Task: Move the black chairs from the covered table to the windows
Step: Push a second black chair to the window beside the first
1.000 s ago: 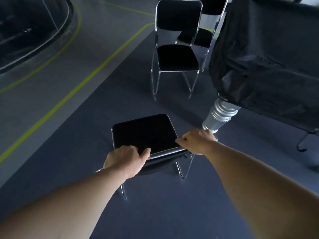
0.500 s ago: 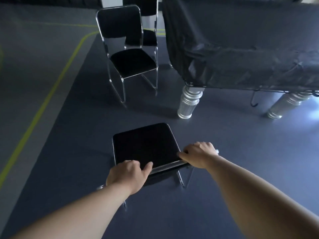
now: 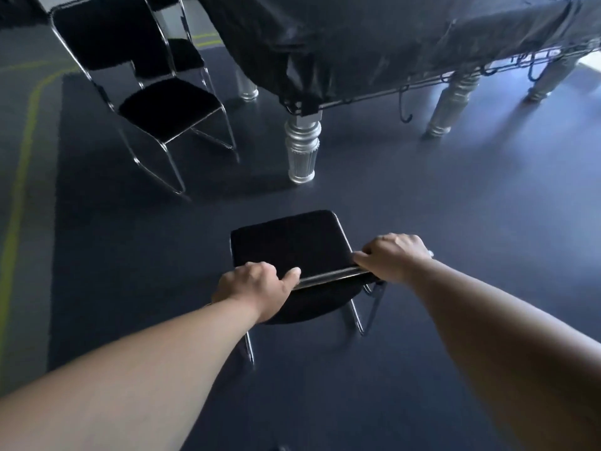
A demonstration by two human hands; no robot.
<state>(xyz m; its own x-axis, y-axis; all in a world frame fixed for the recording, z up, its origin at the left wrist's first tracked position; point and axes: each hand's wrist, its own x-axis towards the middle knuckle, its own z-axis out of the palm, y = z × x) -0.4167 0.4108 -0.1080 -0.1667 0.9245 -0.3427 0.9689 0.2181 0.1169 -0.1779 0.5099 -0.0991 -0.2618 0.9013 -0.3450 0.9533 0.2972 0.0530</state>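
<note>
As the view turns, more covered surface [image 3: 357, 43] shows.
Left hand [image 3: 252, 284] and right hand [image 3: 395, 255] keep gripping black chair [image 3: 292, 245].

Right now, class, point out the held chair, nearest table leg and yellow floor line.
held chair [image 3: 286, 242]: head view, black seat pad
nearest table leg [image 3: 300, 148]: head view, silver shaft
yellow floor line [image 3: 20, 177]: head view, mid-stretch

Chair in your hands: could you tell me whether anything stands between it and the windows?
The windows are not in view. Ahead of the chair stand a table leg and, further left, a second chair; nothing shows on the floor to its right.
</note>
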